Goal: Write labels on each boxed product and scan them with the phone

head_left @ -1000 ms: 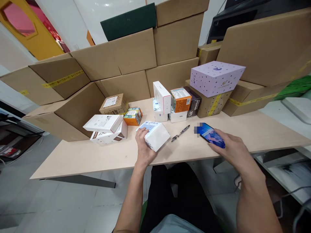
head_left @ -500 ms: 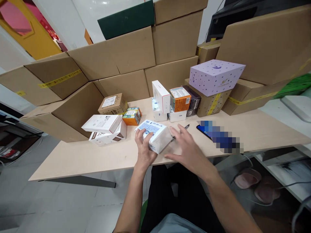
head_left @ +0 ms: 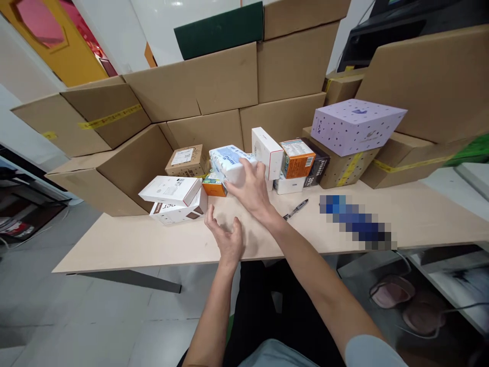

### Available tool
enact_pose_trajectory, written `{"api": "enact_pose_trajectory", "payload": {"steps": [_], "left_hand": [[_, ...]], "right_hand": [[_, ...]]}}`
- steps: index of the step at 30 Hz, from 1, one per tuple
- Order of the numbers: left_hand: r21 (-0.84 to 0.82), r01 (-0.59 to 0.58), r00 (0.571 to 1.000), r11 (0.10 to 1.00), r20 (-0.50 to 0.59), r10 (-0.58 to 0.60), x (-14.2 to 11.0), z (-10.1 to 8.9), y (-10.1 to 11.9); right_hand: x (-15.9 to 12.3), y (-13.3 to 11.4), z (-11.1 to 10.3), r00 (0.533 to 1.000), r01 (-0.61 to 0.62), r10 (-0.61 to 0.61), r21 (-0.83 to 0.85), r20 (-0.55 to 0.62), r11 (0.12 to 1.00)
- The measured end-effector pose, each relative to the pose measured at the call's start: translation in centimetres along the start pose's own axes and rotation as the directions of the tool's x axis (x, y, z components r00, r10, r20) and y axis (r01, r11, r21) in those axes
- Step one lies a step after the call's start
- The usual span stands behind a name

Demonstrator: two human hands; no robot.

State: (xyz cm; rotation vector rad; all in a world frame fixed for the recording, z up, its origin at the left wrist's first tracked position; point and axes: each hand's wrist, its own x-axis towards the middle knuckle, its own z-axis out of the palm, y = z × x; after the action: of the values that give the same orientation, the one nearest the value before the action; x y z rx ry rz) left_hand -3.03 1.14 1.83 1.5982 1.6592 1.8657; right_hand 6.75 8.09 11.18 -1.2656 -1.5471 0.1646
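Note:
My right hand [head_left: 252,186] grips a white and blue soft pack [head_left: 231,164], which looks like tissues, and holds it raised over the middle of the table. The pack partly covers an orange and green box [head_left: 214,184] behind it. Just right of the pack stands a slim white box [head_left: 267,153] with a red edge. Below, nearer the table's front edge, my left hand [head_left: 225,237] is empty, its fingers apart and curved.
A flat white box [head_left: 170,189] lies on another white box [head_left: 179,210] at left. An orange box [head_left: 298,157] sits on a white pack. A pen [head_left: 296,209] and a blurred-out blue object [head_left: 355,221] lie at right. Cardboard walls [head_left: 206,130] close off the back; a lilac box [head_left: 357,125] tops a carton.
The soft pack has passed from my left hand to my right and moved up, away from me. My left hand has let go and stays near the front edge.

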Motion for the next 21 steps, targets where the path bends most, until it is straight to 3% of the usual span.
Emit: {"api": "enact_pose_trajectory", "payload": {"steps": [5,9,12,14,17,19,21], "left_hand": [[0.006,0.021,0.999,1.0,0.033,-0.022,0.3,-0.4,-0.2],[-0.006,0.05,0.997,0.999,0.064,-0.049,0.4,-0.6,-0.2],[-0.008,0.051,0.995,0.999,0.091,-0.05,0.3,-0.6,-0.2],[-0.009,0.054,0.993,0.999,0.103,-0.053,0.3,-0.5,-0.3],[-0.018,0.056,0.993,0.998,0.106,-0.053,0.2,-0.3,-0.3],[-0.027,0.046,0.992,0.999,0.119,-0.042,0.1,-0.2,-0.4],[-0.03,0.037,0.99,0.999,0.135,-0.033,0.2,-0.1,-0.4]], "right_hand": [[2.5,-0.5,6.4,0.992,-0.072,0.079,-0.073,0.095,0.995],[1.8,-0.1,8.1,0.966,0.002,-0.004,0.005,0.257,1.0],[1.2,0.4,6.0,0.953,0.047,-0.05,0.016,0.298,0.999],[1.0,0.8,3.4,0.962,0.123,-0.111,-0.036,0.249,0.992],[1.2,1.7,-1.1,0.985,0.17,-0.173,-0.207,0.007,0.963],[1.9,2.4,-3.5,0.979,0.086,-0.139,-0.314,-0.15,0.946],[2.9,3.4,-4.7,0.975,0.002,-0.083,-0.367,-0.204,0.93]]}}
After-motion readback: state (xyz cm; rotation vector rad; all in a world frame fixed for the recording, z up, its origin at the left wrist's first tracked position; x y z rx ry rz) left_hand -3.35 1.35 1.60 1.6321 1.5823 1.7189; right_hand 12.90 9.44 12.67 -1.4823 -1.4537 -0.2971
